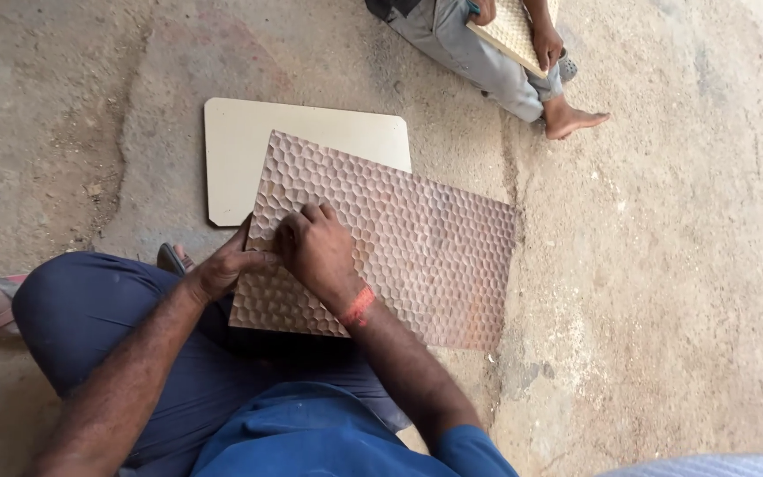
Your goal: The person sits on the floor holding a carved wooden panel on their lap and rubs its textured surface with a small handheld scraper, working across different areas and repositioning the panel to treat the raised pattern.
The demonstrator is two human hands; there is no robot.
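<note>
1. Workpiece: a brown panel carved with a honeycomb relief (399, 238) lies tilted on the concrete floor (664, 265), its near-left corner resting against the person's knee and its far edge overlapping a plain pale board (249, 141).
2. Right hand (315, 247): fingers curled down onto the carved cells near the panel's left end, pressing on the surface. Whether a small abrasive or tool sits under the fingers cannot be told.
3. Left hand (227, 265): set against the panel's left edge, thumb on the face, fingers partly closed around the rim to steady it.
4. Working the relief well, as a judgement: keep the left hand braced at the edge so the panel does not slide, and follow each cell's hollow with light, even pressure.
5. Edges: the near-left corner is hidden by the forearms; the right edge lies free on the floor.
6. Open room: bare floor lies to the right and near right. At far right, another person's foot (571, 119) and a pale textured panel (514, 31) in that person's hands stand well apart.
</note>
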